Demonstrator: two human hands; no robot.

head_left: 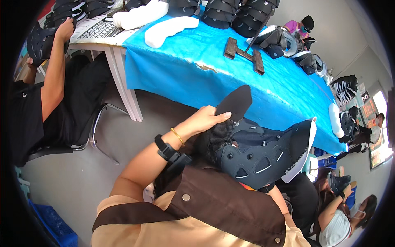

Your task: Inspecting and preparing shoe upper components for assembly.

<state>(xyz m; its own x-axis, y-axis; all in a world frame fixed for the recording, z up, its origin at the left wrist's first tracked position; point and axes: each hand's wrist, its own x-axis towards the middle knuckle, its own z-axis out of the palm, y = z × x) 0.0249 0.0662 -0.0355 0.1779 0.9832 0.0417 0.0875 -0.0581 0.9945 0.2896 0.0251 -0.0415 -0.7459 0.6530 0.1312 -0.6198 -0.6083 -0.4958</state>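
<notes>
A black shoe upper (251, 162) with triangular cut-outs and a white zigzag-stitched edge is held in front of my chest, below the near edge of the table. My left hand (209, 119) is closed around its tongue (236, 103), thumb on top, pulling that flap up and to the left. A gold bracelet and a black strap with a small device are on my left wrist. My right forearm (282, 201) comes up beneath the upper, a dark band at its wrist. The right hand's fingers are hidden behind the upper.
A blue-covered table (177, 61) stands ahead, carrying white foot-shaped forms (168, 31), a rusty metal stand (245, 55) and stacked black uppers (216, 14). Co-workers sit at left (53, 90) and right (337, 222), each holding a black upper. A blue crate (53, 224) is at lower left.
</notes>
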